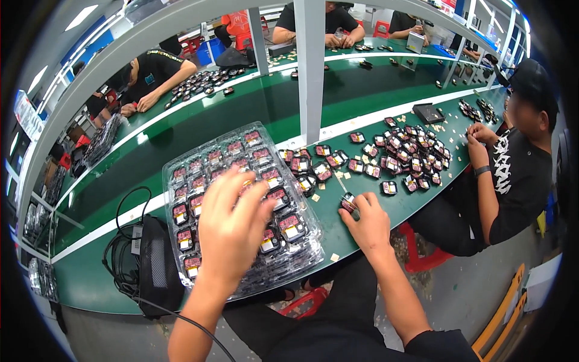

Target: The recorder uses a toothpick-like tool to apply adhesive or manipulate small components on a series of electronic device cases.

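Observation:
My left hand (232,226) hovers over a clear plastic tray (313,232), fingers spread and partly curled, with nothing visible in them. The tray tops a stack of similar trays. Rows of small black devices with pink and white labels (292,227) sit in its pockets; my hand hides several of them. To the right, my right hand (369,226) pinches one small black labelled device (348,203) just above the green bench. A thin pale strip (342,184) shows beside that device.
Loose devices are heaped (416,151) at the right, with small pale squares scattered around. A black pouch (158,265) and coiled cables lie left of the tray. A white post (310,72) stands behind. A co-worker (506,163) sits at my right; others work across the green conveyor.

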Available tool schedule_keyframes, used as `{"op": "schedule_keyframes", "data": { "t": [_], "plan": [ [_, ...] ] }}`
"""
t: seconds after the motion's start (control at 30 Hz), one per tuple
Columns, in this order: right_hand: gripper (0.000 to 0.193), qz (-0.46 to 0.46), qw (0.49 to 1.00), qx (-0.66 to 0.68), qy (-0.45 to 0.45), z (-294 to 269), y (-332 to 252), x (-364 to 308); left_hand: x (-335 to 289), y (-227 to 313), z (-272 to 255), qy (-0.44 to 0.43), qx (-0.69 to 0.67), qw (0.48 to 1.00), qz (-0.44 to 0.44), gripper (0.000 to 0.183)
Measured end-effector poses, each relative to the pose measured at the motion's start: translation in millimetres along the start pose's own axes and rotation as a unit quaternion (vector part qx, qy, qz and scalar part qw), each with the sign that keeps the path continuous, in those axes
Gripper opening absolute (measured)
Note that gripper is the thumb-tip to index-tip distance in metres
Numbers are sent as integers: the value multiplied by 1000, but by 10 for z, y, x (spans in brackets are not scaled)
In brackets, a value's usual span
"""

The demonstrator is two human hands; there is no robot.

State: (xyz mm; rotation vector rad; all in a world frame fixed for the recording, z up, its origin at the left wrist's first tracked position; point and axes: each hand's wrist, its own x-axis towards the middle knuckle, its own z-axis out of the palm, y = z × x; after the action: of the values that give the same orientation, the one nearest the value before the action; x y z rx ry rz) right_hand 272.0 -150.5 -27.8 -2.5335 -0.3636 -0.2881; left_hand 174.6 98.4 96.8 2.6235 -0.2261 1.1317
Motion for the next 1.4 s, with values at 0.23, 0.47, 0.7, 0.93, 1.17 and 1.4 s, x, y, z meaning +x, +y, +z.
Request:
{"op": "schedule_keyframes", "data": {
  "t": [0.23, 0.47, 0.7, 0.93, 1.17, 1.4],
  "plan": [
    [32, -115, 980, 163, -4, -188, 83, -128, -801, 838, 23, -46, -298, 949, 87, 20],
    [36, -305, 870, 327, -207, -684, -306, -579, -1484, 1096, 164, -59, -726, 524, -442, 64],
    [31, -354, 854, 275, -263, -682, -481, -790, -1688, 1066, 71, -73, -733, 489, -467, 60],
    [23, -418, 869, 189, -185, -581, -541, -972, -1530, 1137, -70, -92, -576, 591, -558, 38],
    [35, -384, 864, 252, -206, -547, -564, -966, -1599, 1148, -94, -85, -526, 654, -537, 39],
    [40, -317, 840, 378, -227, -427, -460, -972, -1649, 1042, -127, -61, -714, 462, -522, 56]
  ]
}}
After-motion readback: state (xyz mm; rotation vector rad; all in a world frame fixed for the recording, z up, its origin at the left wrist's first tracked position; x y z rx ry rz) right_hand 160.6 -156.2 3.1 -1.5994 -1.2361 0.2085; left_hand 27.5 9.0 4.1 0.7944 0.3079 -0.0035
